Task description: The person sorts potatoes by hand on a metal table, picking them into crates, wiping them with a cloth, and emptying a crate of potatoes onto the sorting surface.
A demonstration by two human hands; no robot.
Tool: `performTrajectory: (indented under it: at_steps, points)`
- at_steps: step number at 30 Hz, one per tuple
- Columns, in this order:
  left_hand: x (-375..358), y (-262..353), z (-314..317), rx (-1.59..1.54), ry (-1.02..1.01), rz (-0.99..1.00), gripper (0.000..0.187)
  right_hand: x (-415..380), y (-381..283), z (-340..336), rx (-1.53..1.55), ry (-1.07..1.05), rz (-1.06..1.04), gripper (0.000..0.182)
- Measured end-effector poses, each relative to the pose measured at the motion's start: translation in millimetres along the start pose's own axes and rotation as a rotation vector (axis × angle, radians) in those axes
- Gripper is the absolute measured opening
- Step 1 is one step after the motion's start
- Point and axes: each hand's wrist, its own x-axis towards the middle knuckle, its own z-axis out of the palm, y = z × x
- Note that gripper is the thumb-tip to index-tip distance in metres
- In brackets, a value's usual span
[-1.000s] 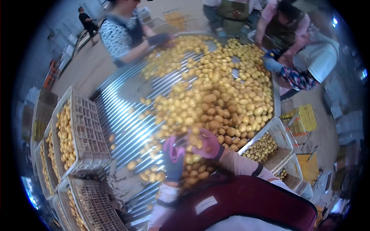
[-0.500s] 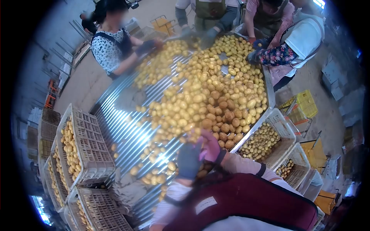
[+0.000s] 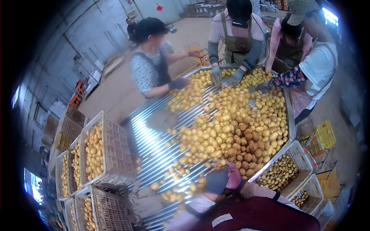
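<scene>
Yellow potatoes point(image 3: 210, 140) lie in a broad heap on a ribbed metal sorting table point(image 3: 148, 140). My left hand point(image 3: 216, 181), in a blue-grey glove, is over the near edge of the heap. Close beside it and partly behind it is my right hand point(image 3: 232, 175), in a pink glove, against a few potatoes. The fingers of both hands are mostly hidden, so any grip does not show. Darker brown potatoes point(image 3: 252, 146) are gathered just beyond my right hand. Looser potatoes point(image 3: 173, 195) are scattered left of my left hand.
Stacked crates point(image 3: 119, 154) of potatoes stand at the left, with a grey cloth point(image 3: 144, 204) nearby. Crates point(image 3: 302, 154) of smaller potatoes adjoin the right edge. Several co-workers, including a person in a dark cap point(image 3: 150, 69), reach over the far side.
The view has shifted, showing more of the room behind. My hands have drawn closer together near the heap's edge. The co-worker at the left has lifted one hand off the potatoes.
</scene>
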Motion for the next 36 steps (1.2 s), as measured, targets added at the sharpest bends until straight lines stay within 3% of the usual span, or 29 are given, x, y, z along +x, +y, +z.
performTrajectory:
  at_steps: [4,6,7,8,9,10,11,13,14,15,16,18,22,24,26,27,28,30,31,33,34,36]
  points:
    - [-8,1,-21,-0.278,0.112,0.083,0.022,2,-5,-19,0.260,0.016,0.116,0.027]
    - [-17,-1,-24,-0.467,0.207,0.195,0.030,-10,-30,9,0.223,-0.382,0.206,0.040]
    - [-18,-2,-23,-0.524,0.108,0.044,0.030,-13,-33,5,0.217,-0.384,0.138,0.041]
    - [-14,19,-56,-0.703,0.135,-0.033,0.026,-16,-37,0,0.211,-0.385,0.070,0.042]
    - [-24,0,-28,-0.413,0.225,0.155,0.024,-14,-45,-29,0.239,-0.203,-0.084,0.038]
    - [-20,8,-31,-0.829,0.159,-0.065,0.027,-25,-57,-42,-0.106,-0.023,-0.314,0.037]
    - [-19,2,-13,-0.888,0.122,-0.085,0.027,-34,-75,-50,-0.451,0.175,-0.510,0.036]
    - [-14,3,5,-0.940,0.040,-0.085,0.027,-63,-111,-49,-0.448,0.287,-0.681,0.034]
    - [-14,2,27,-1.014,-0.071,-0.052,0.031,-86,-130,-46,-0.097,0.179,-0.672,0.034]
    - [-1,20,17,-0.866,-0.244,0.011,0.035,-107,-145,-40,0.251,0.059,-0.644,0.033]
    - [22,49,-4,-0.713,-0.409,0.073,0.039,-126,-157,-33,0.247,0.133,-0.753,0.035]
    - [35,69,-6,-0.593,-0.541,0.198,0.048,-162,-172,-44,0.253,0.219,-0.949,0.037]
    - [35,60,15,-0.764,-0.424,0.265,0.065,-237,-216,-110,0.333,0.195,-1.100,0.031]
    - [21,26,19,-0.795,-0.345,0.183,0.074,-267,-269,-200,-0.472,0.844,-1.427,0.032]
    - [2,-17,24,-0.712,-0.237,0.102,0.080,-300,-331,-232,-0.711,1.044,-1.541,0.041]
    - [-17,-53,44,-0.924,-0.155,0.014,0.076,-314,-359,-224,-0.116,0.646,-1.463,0.048]
    - [-31,-81,49,-1.082,-0.129,-0.111,0.075,-316,-383,-217,0.026,0.643,-1.463,0.048]
    - [-59,-106,30,-1.048,0.073,-0.279,0.074,-283,-406,-198,-0.017,0.824,-1.482,0.048]
    - [-71,-112,14,-0.850,0.201,-0.312,0.073,-248,-399,-185,-0.191,0.996,-1.504,0.048]
    - [-106,-134,6,-0.892,0.305,-0.507,0.072,-160,-345,-143,-0.748,1.333,-1.508,0.049]
    - [-120,-135,5,-0.897,0.382,-0.590,0.071,-120,-305,-128,-1.172,1.303,-1.482,0.049]
    - [-150,-140,17,-0.827,0.522,-0.742,0.069,-50,-209,-102,-1.890,0.851,-1.316,0.050]
